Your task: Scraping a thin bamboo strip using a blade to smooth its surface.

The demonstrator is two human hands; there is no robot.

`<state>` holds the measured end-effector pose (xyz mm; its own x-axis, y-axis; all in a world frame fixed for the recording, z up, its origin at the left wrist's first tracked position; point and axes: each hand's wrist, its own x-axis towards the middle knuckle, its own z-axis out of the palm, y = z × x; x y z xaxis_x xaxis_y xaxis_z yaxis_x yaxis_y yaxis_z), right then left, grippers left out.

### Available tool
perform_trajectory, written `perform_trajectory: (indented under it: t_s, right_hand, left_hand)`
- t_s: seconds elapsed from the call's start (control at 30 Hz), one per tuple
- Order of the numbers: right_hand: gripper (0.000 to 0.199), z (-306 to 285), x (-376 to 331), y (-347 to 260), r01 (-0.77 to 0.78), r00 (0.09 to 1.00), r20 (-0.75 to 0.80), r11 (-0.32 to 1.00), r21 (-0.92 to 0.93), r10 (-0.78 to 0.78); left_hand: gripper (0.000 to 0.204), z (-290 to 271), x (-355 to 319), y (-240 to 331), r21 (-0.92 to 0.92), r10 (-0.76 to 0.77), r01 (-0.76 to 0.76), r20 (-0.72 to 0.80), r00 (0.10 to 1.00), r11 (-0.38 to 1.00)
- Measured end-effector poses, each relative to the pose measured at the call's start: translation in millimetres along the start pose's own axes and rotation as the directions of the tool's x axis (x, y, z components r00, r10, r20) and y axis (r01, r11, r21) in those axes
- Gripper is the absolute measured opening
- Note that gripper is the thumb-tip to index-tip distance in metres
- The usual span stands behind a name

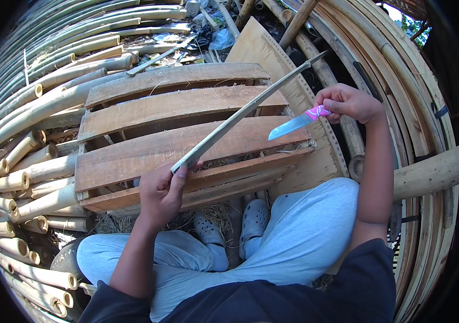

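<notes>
A: Head view, nearest first. Person sat with knees drawn up in pale grey trousers [294,237], grey perforated clogs [253,218] tucked between them on straw-littered ground.

B: Hands?

A: Left hand [162,194] was closed around the near end of a long bamboo strip [240,116], thumb lying along it. The strip ran up and away to the right, across the desk, its far tip past the desk's back edge. Right hand [348,102] was wrapped on the pink handle of a short knife [296,123], blade pointing left toward the strip but apart from it.

B: How would the strip handle?

A: Light, I judged; thin, flat, springy along its length, likely splintery at the edges. Holding it near the end, as here, leaves the free length whippy; a grip closer to the middle would steady it.

B: The desk?

A: A rough slatted wooden pallet [148,110], weathered brown boards with gaps. A pale plywood sheet [272,46] leaned behind it.

B: Further out?

A: Stacked round bamboo poles [30,177] at left, hollow cut ends showing; curved bamboo laths [401,70] at right.
</notes>
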<state>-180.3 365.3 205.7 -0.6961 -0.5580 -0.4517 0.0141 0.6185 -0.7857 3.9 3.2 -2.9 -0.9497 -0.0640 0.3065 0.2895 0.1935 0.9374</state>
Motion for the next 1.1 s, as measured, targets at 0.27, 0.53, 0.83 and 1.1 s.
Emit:
perform_trajectory:
  t_s: [0.27, 0.53, 0.83, 1.1]
  right_hand:
    - [0.027, 32.3, 33.1, 37.1, -0.283, 0.959, -0.026, 0.941, -0.185, 0.283]
    - [0.035, 117.5, 103.6, 44.5, -0.106, 0.88, -0.456, 0.88, -0.464, -0.134]
    - [0.034, 81.3, 86.4, 27.6, -0.541, 0.808, -0.55, 0.636, -0.55, 0.211]
    - [0.035, 48.2, 63.0, 43.4, -0.407, 0.826, -0.54, 0.835, -0.371, 0.163]
  left_hand:
    - [0.031, 1.1, 1.3, 0.1, -0.198, -0.031, 0.02, -0.05, 0.998, 0.98]
    - [0.033, -0.2, 1.4, -2.0, -0.217, -0.001, -0.006, -0.031, 1.0, 0.976]
    - [0.032, -1.5, 1.3, 2.9, -0.173, 0.024, -0.03, -0.038, 0.999, 0.984]
    - [0.032, -3.7, -1.0, -5.2, -0.148, -0.018, 0.018, 0.002, 1.0, 0.989]
